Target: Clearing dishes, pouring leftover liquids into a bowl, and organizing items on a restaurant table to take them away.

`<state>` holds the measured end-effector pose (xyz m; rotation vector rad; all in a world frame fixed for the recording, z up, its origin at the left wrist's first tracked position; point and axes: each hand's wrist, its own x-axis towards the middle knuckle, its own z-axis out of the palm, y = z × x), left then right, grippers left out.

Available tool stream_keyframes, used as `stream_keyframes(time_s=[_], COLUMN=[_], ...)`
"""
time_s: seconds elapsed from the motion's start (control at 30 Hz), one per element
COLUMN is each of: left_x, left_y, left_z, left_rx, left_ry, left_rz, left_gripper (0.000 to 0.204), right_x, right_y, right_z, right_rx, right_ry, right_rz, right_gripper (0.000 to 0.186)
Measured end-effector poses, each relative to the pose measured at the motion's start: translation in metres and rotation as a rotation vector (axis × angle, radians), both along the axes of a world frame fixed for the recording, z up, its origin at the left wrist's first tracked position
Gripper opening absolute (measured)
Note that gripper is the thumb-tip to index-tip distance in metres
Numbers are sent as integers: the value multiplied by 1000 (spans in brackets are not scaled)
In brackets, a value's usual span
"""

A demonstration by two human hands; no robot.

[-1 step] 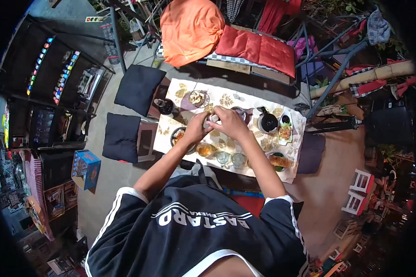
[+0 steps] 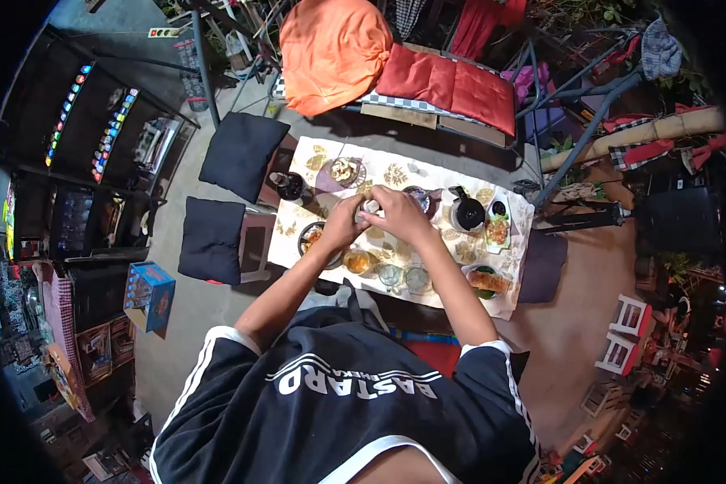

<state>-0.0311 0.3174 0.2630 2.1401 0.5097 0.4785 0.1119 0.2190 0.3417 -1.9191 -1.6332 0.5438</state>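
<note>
Over the middle of the table, my left hand and my right hand meet at the fingertips around a small whitish round thing. Fingers of both hands curl about it and cover most of it, so its kind does not show. Beyond my hands is a plate of pale food pieces. A dark dish of food lies beside my left wrist, and a glass of amber drink stands nearer to me. Just past my right hand sits a small dark-patterned dish, partly hidden.
A patterned cloth covers the table. On it stand a dark bottle, a black-lidded pot, clear glasses and an oblong food plate. Black-cushioned seats flank the left end; a red-cushioned bench is behind.
</note>
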Motion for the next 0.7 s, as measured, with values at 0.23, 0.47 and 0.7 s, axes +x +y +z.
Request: stream_keyframes(time_s=[0.23, 0.47, 0.7], left_x=[-2, -13, -30], left_y=[25, 48, 58], left_z=[-39, -63, -85], left_rx=[-149, -202, -253], left_ry=[47, 54, 27], left_rz=[24, -33, -18], left_gripper=[43, 44, 44], right_x=[-16, -32, -55], right_y=[34, 51, 64], right_z=[-46, -75, -90], right_rx=[-94, -222, -236], right_ry=[-98, -110, -57], right_rz=[3, -71, -146], right_gripper=[38, 37, 40])
